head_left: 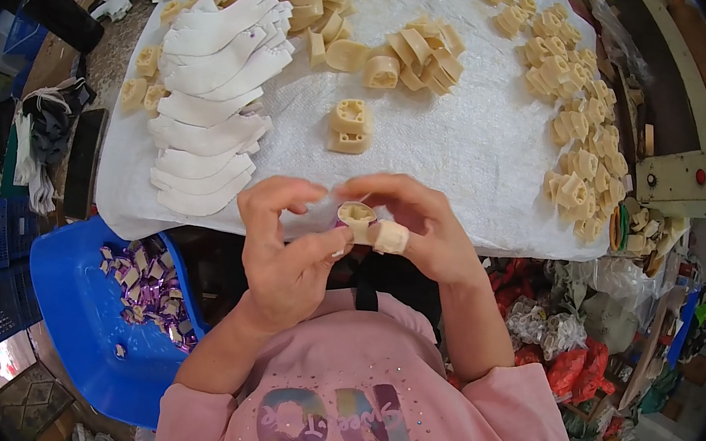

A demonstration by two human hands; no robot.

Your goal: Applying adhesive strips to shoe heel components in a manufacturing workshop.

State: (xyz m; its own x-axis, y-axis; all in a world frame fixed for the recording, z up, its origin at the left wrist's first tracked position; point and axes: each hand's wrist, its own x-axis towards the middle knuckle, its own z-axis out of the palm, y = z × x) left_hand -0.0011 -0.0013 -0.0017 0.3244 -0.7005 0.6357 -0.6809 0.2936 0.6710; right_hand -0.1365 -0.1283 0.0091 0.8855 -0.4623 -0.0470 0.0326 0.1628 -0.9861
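Observation:
Close to my body, at the table's near edge, I hold a beige hollow plastic block (357,213), shaped like a shoe heel, with its ribbed opening facing up. Some purple shows along its side. My left hand (288,244) pinches it with the thumb in front, its other fingers curled above. From the other side my right hand (422,225) grips it, fingers arched over the back, a pale wrap around the thumb. Just beyond my hands stands another beige block (351,125). To the left, curved white strips (211,109) overlap in a long row.
Beige blocks (420,54) lie heaped at the table's back, with more (588,143) along its right side. A white woven sheet (473,156) covers the table. Lower left, a blue basin (86,347) holds shiny purple pieces (145,284). A dark phone (84,162) lies at left.

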